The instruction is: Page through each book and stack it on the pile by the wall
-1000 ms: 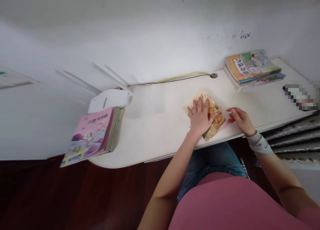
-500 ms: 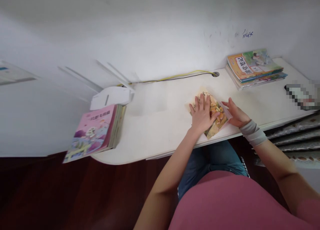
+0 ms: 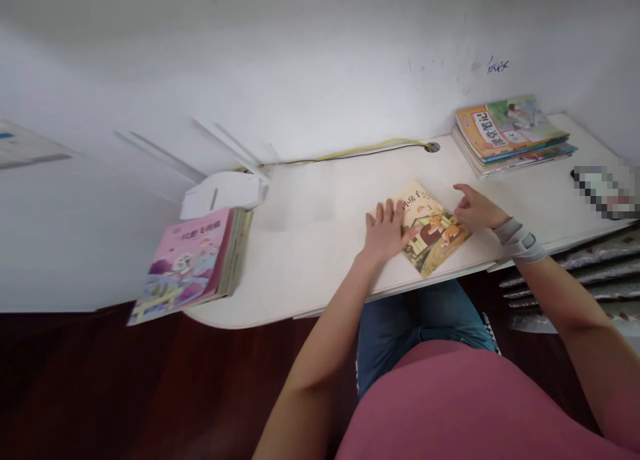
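Observation:
A thin picture book (image 3: 431, 230) with a cream and yellow cover, showing a fox-like animal and a house, lies closed and turned at an angle on the white desk. My left hand (image 3: 384, 232) rests on its left side, fingers spread and thumb over the cover. At the right corner of the book is my right hand (image 3: 479, 210), index finger stretched out and apart from the thumb, the other fingers curled. It wears a grey wrist band (image 3: 520, 240). Whether its fingertips touch the book's edge is hard to make out.
On the desk (image 3: 300, 260), a stack of books (image 3: 510, 133) stands at the back right, with a blurred-out phone-like object (image 3: 603, 192) beyond. A pink-topped book stack (image 3: 193, 260) overhangs the left end, by a white device (image 3: 223, 193). Cables (image 3: 350, 152) run along the wall.
The cover that my right hand was lifting now lies flat. My left hand has slid left off the middle of the book, and my right hand has moved slightly up and right.

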Demonstrator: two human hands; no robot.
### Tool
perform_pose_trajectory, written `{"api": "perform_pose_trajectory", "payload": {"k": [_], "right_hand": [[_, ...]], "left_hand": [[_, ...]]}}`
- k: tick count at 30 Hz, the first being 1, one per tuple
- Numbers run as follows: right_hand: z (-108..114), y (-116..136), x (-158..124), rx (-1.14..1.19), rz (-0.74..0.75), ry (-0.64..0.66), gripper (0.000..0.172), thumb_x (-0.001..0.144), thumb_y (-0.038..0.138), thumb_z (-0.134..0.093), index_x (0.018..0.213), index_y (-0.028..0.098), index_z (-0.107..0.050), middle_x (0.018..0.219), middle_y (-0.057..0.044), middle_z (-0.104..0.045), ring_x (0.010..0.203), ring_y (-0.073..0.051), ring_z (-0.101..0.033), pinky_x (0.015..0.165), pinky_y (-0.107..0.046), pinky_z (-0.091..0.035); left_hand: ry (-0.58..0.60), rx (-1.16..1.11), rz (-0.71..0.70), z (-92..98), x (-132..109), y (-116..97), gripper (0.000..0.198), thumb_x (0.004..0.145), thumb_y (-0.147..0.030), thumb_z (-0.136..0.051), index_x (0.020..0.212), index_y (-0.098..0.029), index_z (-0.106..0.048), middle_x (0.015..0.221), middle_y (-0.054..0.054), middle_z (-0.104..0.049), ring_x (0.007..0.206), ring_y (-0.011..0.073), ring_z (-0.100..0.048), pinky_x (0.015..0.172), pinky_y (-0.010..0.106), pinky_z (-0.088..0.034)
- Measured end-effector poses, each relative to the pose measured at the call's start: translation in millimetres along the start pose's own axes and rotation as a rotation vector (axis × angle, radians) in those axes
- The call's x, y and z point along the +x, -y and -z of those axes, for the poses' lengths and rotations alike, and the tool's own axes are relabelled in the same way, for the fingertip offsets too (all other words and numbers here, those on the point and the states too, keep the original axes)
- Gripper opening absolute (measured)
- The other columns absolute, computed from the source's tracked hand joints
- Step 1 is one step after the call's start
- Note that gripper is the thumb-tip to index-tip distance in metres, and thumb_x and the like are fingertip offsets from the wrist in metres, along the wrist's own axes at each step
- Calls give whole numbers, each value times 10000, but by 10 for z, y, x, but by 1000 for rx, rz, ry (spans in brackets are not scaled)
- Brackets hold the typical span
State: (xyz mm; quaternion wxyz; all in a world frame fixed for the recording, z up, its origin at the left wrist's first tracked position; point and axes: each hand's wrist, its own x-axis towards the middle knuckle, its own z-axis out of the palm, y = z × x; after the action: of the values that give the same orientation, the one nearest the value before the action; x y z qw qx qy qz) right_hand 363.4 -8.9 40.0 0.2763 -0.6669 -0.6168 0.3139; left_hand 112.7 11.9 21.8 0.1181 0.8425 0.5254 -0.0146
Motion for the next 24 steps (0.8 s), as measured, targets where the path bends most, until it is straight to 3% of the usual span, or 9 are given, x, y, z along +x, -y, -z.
{"api": "perform_pose_trajectory", "payload": {"k": [3,5,9,13,16,19,24], "right_hand": [[-117,-37,-23,-291,86,-18,630,750,143,-525,1370,127,-416,759,-12,-664,694,-184,-595,676,-290,-434],[-187,-11,-34,-440,169,-53,608,809,159,-474,1409,121,-385,898,-70,-698,786,-218,-619,717,-313,-446],[-284,71,74,-654,302,-83,539,859,135,-413,1397,101,-422,1078,-145,-684,961,-260,-607,822,-345,-443],[-303,72,271,-624,295,-65,503,861,151,-439,1361,96,-463,1107,-137,-679,1003,-253,-590,890,-353,-434],[-227,-30,328,-505,155,-137,559,835,274,-551,1360,104,-458,1048,-123,-688,942,-253,-609,832,-346,-455],[-110,-197,270,-357,8,-209,600,805,381,-604,1336,132,-474,909,-75,-697,819,-222,-628,743,-315,-461],[-43,-360,122,-223,-30,-248,573,796,413,-604,1282,123,-510,773,-33,-665,733,-203,-619,719,-316,-464]], "left_hand": [[-15,82,62,-40,-203,-62,784,918,-651,-177,1526,-156,-197,1594,175,-170,1448,400,-162,1116,576,-197],[-67,143,97,-25,-359,-125,763,913,-654,-212,1496,-169,-291,1547,203,-290,1383,419,-308,1069,558,-268],[-138,174,149,94,-497,-126,677,923,-621,-258,1374,-161,-465,1214,210,-599,1075,368,-588,909,499,-394],[-143,58,203,195,-215,103,530,922,-560,-347,1158,-152,-590,1108,168,-620,993,318,-621,862,438,-428],[-114,-154,263,213,162,303,464,903,-538,-393,1085,-169,-607,1143,142,-619,946,269,-633,814,373,-451],[-92,-325,277,204,475,420,366,853,-498,-498,957,-172,-627,1038,110,-668,917,246,-630,771,326,-447],[-123,-419,257,172,616,412,218,799,-377,-566,907,-188,-589,952,54,-686,835,186,-622,715,280,-441]]}}
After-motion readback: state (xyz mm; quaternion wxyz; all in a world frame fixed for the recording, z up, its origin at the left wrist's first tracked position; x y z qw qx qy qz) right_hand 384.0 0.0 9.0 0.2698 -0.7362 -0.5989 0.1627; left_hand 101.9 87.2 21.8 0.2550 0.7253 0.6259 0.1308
